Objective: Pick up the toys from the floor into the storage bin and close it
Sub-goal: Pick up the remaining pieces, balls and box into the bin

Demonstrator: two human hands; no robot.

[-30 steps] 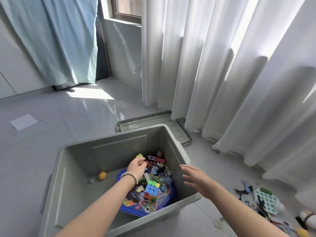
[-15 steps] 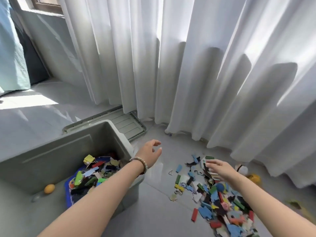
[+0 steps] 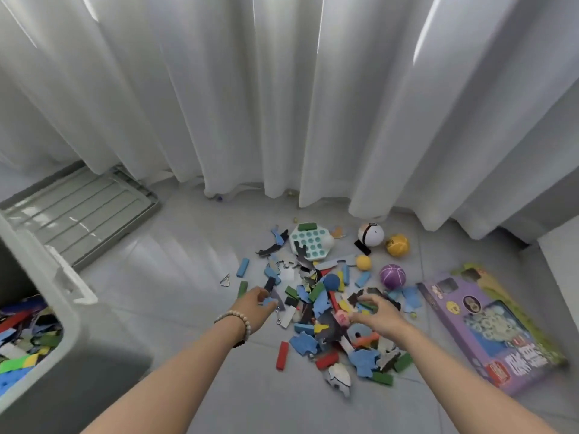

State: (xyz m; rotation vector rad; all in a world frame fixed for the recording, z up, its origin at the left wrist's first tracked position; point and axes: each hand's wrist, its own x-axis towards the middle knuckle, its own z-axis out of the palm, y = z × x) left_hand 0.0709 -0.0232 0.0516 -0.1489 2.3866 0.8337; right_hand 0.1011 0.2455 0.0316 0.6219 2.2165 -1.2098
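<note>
Both hands reach into the toy pile [image 3: 329,305] on the floor at centre frame. The left hand [image 3: 255,310] curls its fingers narrowly around a small blue piece [image 3: 268,301]; the right hand [image 3: 377,314] hovers with fingers spread wide over the pieces. The storage bin [image 3: 62,311] sits at lower left, its lid [image 3: 81,214] on the floor beyond it.

Storage bin [image 3: 72,339] cut off at left edge, blurred.
</note>
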